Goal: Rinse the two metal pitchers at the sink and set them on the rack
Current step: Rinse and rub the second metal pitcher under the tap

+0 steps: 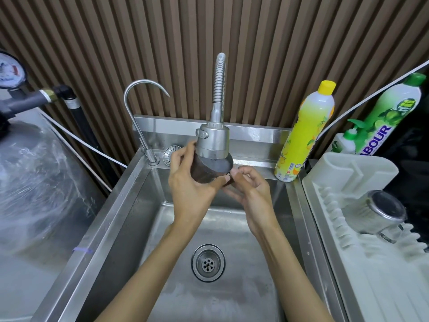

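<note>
- The dark pitcher [209,169] is held above the sink [130,205], over the basin's far end, with its mouth tipped up right under the spray head [213,141] of the flexible faucet.
- The left hand [188,182] wraps the pitcher's body from the left, fingers curled round the far side and thumb across the near side.
- The right hand [250,189] is at the pitcher's right edge, fingers curled, with thumb and forefinger pinched together on it. Which part of the pitcher they grip is hidden.
- Whether water is coming out of the spray head cannot be told.
- The second pitcher [376,212], shiny steel, lies on its side on the white dish rack [348,173] just right of the sink, its handle toward the near side.
- The drain [208,262] sits in the sink floor, between the two forearms.
- A thin gooseneck tap [139,94] rises from the sink's far left corner.
- A yellow dish-soap bottle [304,135] stands on the sink's far right ledge, and a green bottle [390,108] leans behind the rack, further right of the sink.
- Left of the sink are a plastic-wrapped tank [34,170] and a pressure gauge [9,70].
- A brown slatted wall [255,43] runs behind the sink.
</note>
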Demonstrator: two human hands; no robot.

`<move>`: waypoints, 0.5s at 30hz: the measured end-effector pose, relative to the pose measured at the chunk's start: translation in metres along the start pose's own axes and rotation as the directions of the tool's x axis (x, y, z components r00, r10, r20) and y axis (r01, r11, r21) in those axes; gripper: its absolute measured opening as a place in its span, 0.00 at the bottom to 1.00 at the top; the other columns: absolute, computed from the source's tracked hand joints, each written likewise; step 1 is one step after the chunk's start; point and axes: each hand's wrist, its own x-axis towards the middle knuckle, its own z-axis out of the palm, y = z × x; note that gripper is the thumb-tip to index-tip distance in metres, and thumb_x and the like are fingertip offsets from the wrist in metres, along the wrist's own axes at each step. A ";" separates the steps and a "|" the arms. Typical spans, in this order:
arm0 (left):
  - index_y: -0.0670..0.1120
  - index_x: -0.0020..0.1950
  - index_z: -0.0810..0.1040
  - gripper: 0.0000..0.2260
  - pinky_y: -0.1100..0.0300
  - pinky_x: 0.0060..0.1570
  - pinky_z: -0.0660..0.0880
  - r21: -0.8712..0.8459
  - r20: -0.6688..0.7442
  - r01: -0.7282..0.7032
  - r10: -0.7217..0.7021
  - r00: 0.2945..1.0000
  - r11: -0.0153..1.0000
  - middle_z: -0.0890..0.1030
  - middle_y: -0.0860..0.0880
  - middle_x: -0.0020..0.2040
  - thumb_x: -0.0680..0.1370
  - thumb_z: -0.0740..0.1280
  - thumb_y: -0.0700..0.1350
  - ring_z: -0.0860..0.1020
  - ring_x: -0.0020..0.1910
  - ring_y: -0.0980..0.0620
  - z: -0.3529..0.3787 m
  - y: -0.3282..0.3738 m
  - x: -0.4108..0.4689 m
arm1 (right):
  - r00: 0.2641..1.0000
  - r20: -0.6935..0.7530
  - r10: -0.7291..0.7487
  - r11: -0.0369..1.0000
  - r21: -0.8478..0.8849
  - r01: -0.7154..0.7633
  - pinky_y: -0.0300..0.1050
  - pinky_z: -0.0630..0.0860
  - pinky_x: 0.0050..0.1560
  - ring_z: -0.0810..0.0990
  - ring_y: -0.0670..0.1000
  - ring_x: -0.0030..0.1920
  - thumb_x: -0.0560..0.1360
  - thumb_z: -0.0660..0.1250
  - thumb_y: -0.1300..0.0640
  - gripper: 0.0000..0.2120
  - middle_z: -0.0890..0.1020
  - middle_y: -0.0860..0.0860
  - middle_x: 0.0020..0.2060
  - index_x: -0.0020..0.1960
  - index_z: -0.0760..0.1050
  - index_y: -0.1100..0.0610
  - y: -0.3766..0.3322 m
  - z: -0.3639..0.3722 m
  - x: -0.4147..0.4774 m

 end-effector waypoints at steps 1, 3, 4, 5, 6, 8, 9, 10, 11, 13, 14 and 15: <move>0.44 0.67 0.72 0.39 0.83 0.51 0.62 0.020 -0.012 0.016 -0.016 1.000 1.000 0.69 0.51 0.53 0.58 0.82 0.45 0.70 0.51 0.71 -0.001 0.001 0.000 | 1.000 -0.009 0.003 0.998 -0.060 -0.003 0.46 0.82 0.46 0.83 0.48 0.41 0.76 0.66 0.60 0.06 0.84 0.47 0.35 0.41 0.73 0.58 -0.003 0.000 -0.002; 0.45 0.61 0.76 0.34 0.81 0.49 0.64 0.050 -0.021 0.070 -0.069 0.997 0.996 0.69 0.50 0.49 0.58 0.80 0.53 0.71 0.49 0.59 -0.003 0.002 -0.002 | 0.999 -0.043 0.018 0.986 -0.164 -0.025 0.46 0.82 0.41 0.84 0.50 0.41 0.74 0.67 0.56 0.07 0.85 0.48 0.36 0.43 0.76 0.61 -0.010 0.001 -0.005; 0.45 0.58 0.78 0.33 0.80 0.48 0.65 0.061 -0.012 0.107 -0.107 0.994 0.992 0.68 0.51 0.46 0.58 0.79 0.58 0.72 0.48 0.55 -0.003 0.001 -0.002 | 0.997 -0.069 0.029 0.980 -0.194 -0.042 0.46 0.82 0.38 0.85 0.52 0.41 0.73 0.69 0.55 0.09 0.85 0.48 0.37 0.44 0.76 0.62 -0.014 0.000 -0.005; 0.46 0.56 0.78 0.35 0.79 0.46 0.66 0.067 0.006 0.147 -0.147 0.989 0.987 0.69 0.51 0.45 0.56 0.77 0.64 0.73 0.47 0.54 -0.003 0.000 -0.003 | 0.994 -0.100 0.040 0.975 -0.215 -0.061 0.47 0.82 0.36 0.86 0.53 0.40 0.72 0.70 0.55 0.11 0.86 0.50 0.38 0.44 0.77 0.64 -0.019 0.000 -0.006; 0.47 0.55 0.79 0.37 0.80 0.45 0.66 0.069 0.030 0.176 -0.179 0.983 0.982 0.70 0.51 0.45 0.54 0.75 0.68 0.74 0.46 0.55 -0.002 -0.001 -0.004 | 0.990 -0.136 0.047 0.967 -0.242 -0.079 0.48 0.82 0.34 0.86 0.54 0.39 0.71 0.72 0.55 0.12 0.86 0.52 0.38 0.44 0.77 0.65 -0.024 0.000 -0.007; 0.49 0.51 0.80 0.34 0.81 0.42 0.66 0.063 0.096 0.238 -0.243 0.965 0.969 0.75 0.51 0.44 0.55 0.71 0.71 0.76 0.44 0.57 -0.001 -0.004 -0.006 | 0.980 -0.199 0.020 0.929 -0.358 -0.091 0.48 0.82 0.31 0.85 0.52 0.34 0.70 0.73 0.55 0.12 0.85 0.55 0.36 0.41 0.77 0.65 -0.036 0.000 -0.010; 0.51 0.48 0.80 0.28 0.82 0.40 0.66 0.044 0.140 0.277 -0.280 0.950 0.960 0.77 0.52 0.43 0.58 0.72 0.68 0.77 0.42 0.61 0.000 -0.006 -0.007 | 0.976 -0.217 -0.027 0.891 -0.448 -0.075 0.46 0.82 0.30 0.85 0.51 0.33 0.69 0.74 0.55 0.11 0.84 0.54 0.33 0.39 0.77 0.63 -0.042 0.001 -0.011; 0.53 0.45 0.80 0.20 0.83 0.39 0.66 0.014 0.184 0.315 -0.312 0.932 0.949 0.78 0.55 0.42 0.60 0.75 0.64 0.78 0.40 0.65 0.002 -0.009 -0.009 | 0.971 -0.220 -0.093 0.837 -0.546 -0.044 0.46 0.82 0.30 0.84 0.51 0.32 0.69 0.74 0.54 0.11 0.84 0.53 0.31 0.36 0.76 0.60 -0.046 0.002 -0.013; 0.55 0.43 0.79 0.14 0.83 0.38 0.67 -0.019 0.224 0.349 -0.336 0.915 0.937 0.80 0.58 0.41 0.63 0.76 0.59 0.78 0.38 0.69 0.003 -0.010 -0.011 | 0.965 -0.209 -0.160 0.768 -0.641 -0.011 0.44 0.81 0.33 0.83 0.51 0.31 0.69 0.74 0.52 0.12 0.83 0.51 0.29 0.34 0.75 0.57 -0.050 0.003 -0.015; 0.55 0.46 0.80 0.12 0.80 0.41 0.70 -0.100 0.306 0.398 -0.352 0.884 0.912 0.83 0.58 0.42 0.65 0.77 0.52 0.79 0.39 0.70 0.005 -0.015 -0.013 | 0.948 -0.162 -0.274 0.599 -0.800 0.037 0.36 0.74 0.34 0.79 0.46 0.30 0.68 0.74 0.50 0.14 0.80 0.47 0.27 0.30 0.72 0.52 -0.053 0.003 -0.019; 0.53 0.50 0.80 0.15 0.77 0.43 0.72 -0.148 0.342 0.415 -0.347 0.873 0.898 0.84 0.56 0.44 0.65 0.77 0.49 0.81 0.43 0.66 0.007 -0.016 -0.014 | 0.942 -0.131 -0.310 0.543 -0.838 0.062 0.35 0.71 0.34 0.77 0.44 0.30 0.69 0.74 0.50 0.15 0.79 0.46 0.27 0.30 0.70 0.51 -0.052 0.003 -0.020; 0.50 0.54 0.80 0.19 0.75 0.45 0.73 -0.199 0.367 0.429 -0.338 0.866 0.881 0.85 0.53 0.47 0.65 0.78 0.46 0.82 0.47 0.62 0.008 -0.017 -0.014 | 0.939 -0.104 -0.328 0.524 -0.847 0.089 0.37 0.71 0.34 0.77 0.45 0.30 0.69 0.74 0.51 0.15 0.79 0.46 0.28 0.30 0.69 0.51 -0.051 0.003 -0.021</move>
